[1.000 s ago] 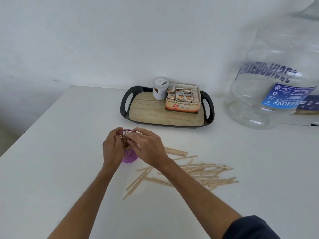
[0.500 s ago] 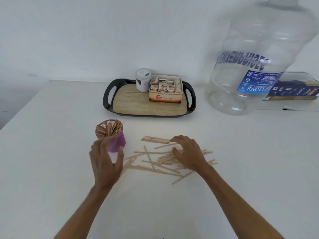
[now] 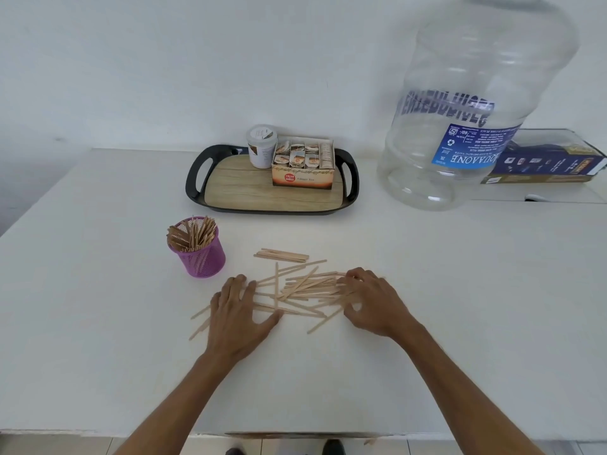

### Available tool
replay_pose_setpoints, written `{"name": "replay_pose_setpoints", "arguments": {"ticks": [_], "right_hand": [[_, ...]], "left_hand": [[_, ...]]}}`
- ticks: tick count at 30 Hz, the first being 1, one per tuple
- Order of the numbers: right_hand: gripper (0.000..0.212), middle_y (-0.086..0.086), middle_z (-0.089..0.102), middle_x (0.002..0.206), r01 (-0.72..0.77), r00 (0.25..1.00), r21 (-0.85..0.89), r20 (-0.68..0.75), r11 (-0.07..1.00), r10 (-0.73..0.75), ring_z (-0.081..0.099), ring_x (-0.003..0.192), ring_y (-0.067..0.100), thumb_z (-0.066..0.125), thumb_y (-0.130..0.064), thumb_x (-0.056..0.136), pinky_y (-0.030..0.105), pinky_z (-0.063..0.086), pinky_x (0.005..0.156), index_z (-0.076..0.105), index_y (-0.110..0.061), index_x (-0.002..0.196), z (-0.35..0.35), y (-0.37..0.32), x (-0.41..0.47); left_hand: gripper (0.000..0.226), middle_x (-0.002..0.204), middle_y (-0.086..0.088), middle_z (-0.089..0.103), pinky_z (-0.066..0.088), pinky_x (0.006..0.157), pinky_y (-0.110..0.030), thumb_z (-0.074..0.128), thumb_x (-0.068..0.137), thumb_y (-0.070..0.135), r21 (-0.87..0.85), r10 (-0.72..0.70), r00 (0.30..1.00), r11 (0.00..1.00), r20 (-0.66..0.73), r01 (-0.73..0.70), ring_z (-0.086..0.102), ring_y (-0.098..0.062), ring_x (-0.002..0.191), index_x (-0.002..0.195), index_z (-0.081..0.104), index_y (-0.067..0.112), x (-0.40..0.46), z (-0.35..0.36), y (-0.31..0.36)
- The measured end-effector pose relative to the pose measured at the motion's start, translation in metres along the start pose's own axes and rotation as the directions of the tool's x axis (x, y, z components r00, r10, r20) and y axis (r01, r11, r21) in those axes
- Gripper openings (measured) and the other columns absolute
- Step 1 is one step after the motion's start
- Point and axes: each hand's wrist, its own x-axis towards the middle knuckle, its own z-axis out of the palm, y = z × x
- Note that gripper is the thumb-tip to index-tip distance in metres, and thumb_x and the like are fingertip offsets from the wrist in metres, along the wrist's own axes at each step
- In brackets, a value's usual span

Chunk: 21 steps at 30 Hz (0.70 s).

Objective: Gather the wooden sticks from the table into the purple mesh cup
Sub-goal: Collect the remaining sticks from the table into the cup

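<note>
Both hands have left the purple mesh cup (image 3: 201, 249) since a sec ago and dropped onto the loose pile. Left hand (image 3: 237, 315) lies flat, fingers spread, palm down on the pile's left end, not gripping anything. Right hand (image 3: 372, 305) is curled at the right end, fingertips (image 3: 348, 284) touching stick ends; can't tell if it has actually pinched any yet.

Progress — cup already holds a thick bundle standing upright, tips fanned above the rim. It sits at approx 10 o'clock from the pile, near but not touching. Wooden sticks (image 3: 302, 287) left on the table (image 3: 98, 323): a crisscrossed heap btwn the hands, a small neat stack (image 3: 282, 255) at the pile's 12 o'clock, plus a few strays (image 3: 199, 326) poking out at 8 o'clock by the left wrist.

Judging by volume, maybe half done or a bit more — at least one or two more handfuls to go.
</note>
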Motion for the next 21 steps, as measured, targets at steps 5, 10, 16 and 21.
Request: {"name": "replay_pose_setpoints", "arguments": {"ticks": [5, 10, 16, 21], "right_hand": [[0.036, -0.004, 0.058, 0.123, 0.035, 0.999, 0.047, -0.024, 0.998, -0.034, 0.055, 0.114, 0.019, 0.062, -0.021, 0.086, 0.031, 0.043, 0.089, 0.065, -0.019, 0.122, 0.0, -0.003, 0.009], [0.064, -0.002, 0.046, 0.142, 0.091, 0.995, -0.025, 0.045, 0.996, -0.089, 0.045, 0.129, 0.018, 0.061, -0.044, 0.084, 0.035, 0.035, 0.105, 0.048, -0.018, 0.142, -0.005, -0.012, 0.022], [0.046, 0.0, 0.051, 0.134, 0.116, 0.992, -0.046, 0.063, 0.992, -0.113, 0.049, 0.124, 0.021, 0.057, -0.039, 0.091, 0.035, 0.037, 0.101, 0.056, -0.018, 0.133, 0.0, -0.013, 0.032], [0.032, -0.001, 0.059, 0.122, 0.12, 0.993, -0.003, -0.005, 0.993, -0.12, 0.056, 0.111, 0.021, 0.057, -0.021, 0.093, 0.031, 0.042, 0.088, 0.064, -0.018, 0.124, 0.003, -0.005, 0.03]], "left_hand": [[0.079, 0.131, -0.005, 0.052, 0.037, 0.099, -0.043, 0.037, 0.076, 0.069, -0.03, 0.046, 0.996, 0.998, -0.081, -0.049, 0.046, -0.026, 0.123, 0.129, 0.055, 0.013, 0.006, -0.002, 0.02], [0.112, 0.145, -0.009, 0.039, 0.031, 0.106, -0.045, 0.028, 0.069, 0.09, 0.067, 0.04, 0.996, 0.997, 0.074, -0.045, 0.036, -0.027, 0.132, 0.146, 0.031, 0.009, 0.031, -0.007, 0.038], [0.063, 0.124, 0.001, 0.047, 0.034, 0.095, -0.035, 0.048, 0.084, 0.063, -0.059, 0.248, 0.947, 0.969, 0.202, -0.241, 0.042, -0.021, 0.118, 0.13, 0.055, 0.021, 0.055, -0.008, 0.04], [0.025, 0.107, -0.002, 0.059, 0.038, 0.081, -0.031, 0.061, 0.093, 0.025, -0.171, 0.342, 0.937, 0.93, 0.071, -0.326, 0.052, -0.024, 0.104, 0.115, 0.069, 0.016, 0.056, -0.009, 0.034]]}}
